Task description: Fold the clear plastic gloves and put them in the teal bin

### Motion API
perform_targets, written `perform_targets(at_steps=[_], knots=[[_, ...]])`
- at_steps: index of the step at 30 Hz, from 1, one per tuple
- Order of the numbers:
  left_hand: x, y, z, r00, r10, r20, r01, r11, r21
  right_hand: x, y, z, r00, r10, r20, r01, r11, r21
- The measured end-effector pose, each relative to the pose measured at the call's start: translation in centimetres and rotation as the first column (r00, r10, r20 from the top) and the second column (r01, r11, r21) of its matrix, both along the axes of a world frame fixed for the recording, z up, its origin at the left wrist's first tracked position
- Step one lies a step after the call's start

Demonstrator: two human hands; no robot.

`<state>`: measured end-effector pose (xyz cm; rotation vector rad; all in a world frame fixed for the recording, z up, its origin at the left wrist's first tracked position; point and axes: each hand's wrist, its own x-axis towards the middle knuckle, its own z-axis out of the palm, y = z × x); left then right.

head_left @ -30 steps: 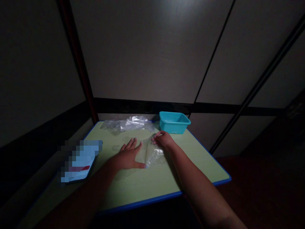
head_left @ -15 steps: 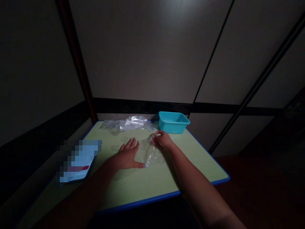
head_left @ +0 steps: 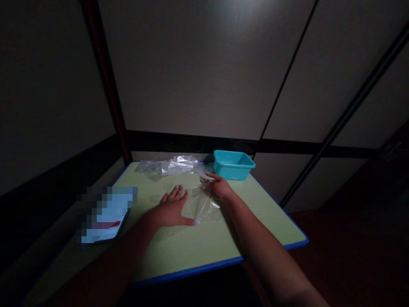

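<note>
A clear plastic bag lies on the light green table, partly under my hands. My left hand rests flat on its left part with the fingers spread and the thumb stretched to the right. At the bag's upper right, my right hand grips the thin plastic between bent fingers, and a fold runs from there down towards my left thumb. Some of the bag is hidden by the hands, and its outline is faint against the tabletop.
Crumpled clear plastic lies along the table's back edge. A turquoise basket stands at the back right. On the left is a tablet-like device, partly pixelated. Cabinet panels rise behind the table.
The fingers of my right hand have shifted slightly and drawn the plastic into a straighter fold. My left hand has stayed in place on the table.
</note>
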<state>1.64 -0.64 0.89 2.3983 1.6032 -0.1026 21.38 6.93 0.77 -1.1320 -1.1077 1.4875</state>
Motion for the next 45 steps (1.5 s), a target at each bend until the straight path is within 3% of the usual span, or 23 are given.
perform_targets(at_steps=[6, 11, 14, 22, 28, 32, 35, 40, 45], knots=[[0.0, 0.0, -0.1, 1.0, 0.003, 0.011, -0.003, 1.0, 0.004, 0.0, -0.5, 0.8, 1.0, 0.008, 0.004, -0.008, 1.0, -0.027], [-0.3, -0.1, 0.3, 1.0, -0.009, 0.005, 0.009, 1.0, -0.017, 0.0, -1.1, 1.1, 0.962, 0.273, -0.007, -0.273, 0.961, -0.049], [-0.4, -0.2, 0.5, 1.0, -0.024, -0.002, 0.024, 0.999, -0.032, 0.0, -1.2, 1.0, 0.946, 0.322, -0.025, -0.323, 0.944, -0.06], [-0.3, -0.3, 0.8, 0.999, -0.036, -0.001, 0.036, 0.998, -0.055, 0.1, -0.7, 0.6, 0.965, 0.259, 0.052, -0.263, 0.953, 0.149], [-0.3, -0.4, 0.9, 0.999, -0.034, -0.021, 0.033, 0.998, -0.059, 0.0, -0.8, 0.9, 0.981, 0.195, 0.002, -0.186, 0.932, 0.311], [-0.4, -0.4, 0.8, 0.999, -0.042, -0.024, 0.04, 0.997, -0.062, 0.1, -0.7, 0.9, 0.988, 0.123, 0.088, -0.144, 0.946, 0.291], [-0.3, -0.4, 0.8, 0.999, -0.041, -0.024, 0.04, 0.997, -0.059, 0.1, -0.2, 0.5, 0.979, 0.027, 0.203, -0.101, 0.926, 0.364], [-0.2, -0.5, 1.1, 0.999, -0.036, -0.025, 0.034, 0.997, -0.067, 0.4, 1.1, -0.8, 0.838, -0.183, 0.514, -0.071, 0.898, 0.434], [-0.2, -0.6, 1.2, 0.999, -0.039, -0.027, 0.037, 0.997, -0.07, 0.3, 0.4, -0.5, 0.71, -0.202, 0.674, -0.174, 0.878, 0.446]])
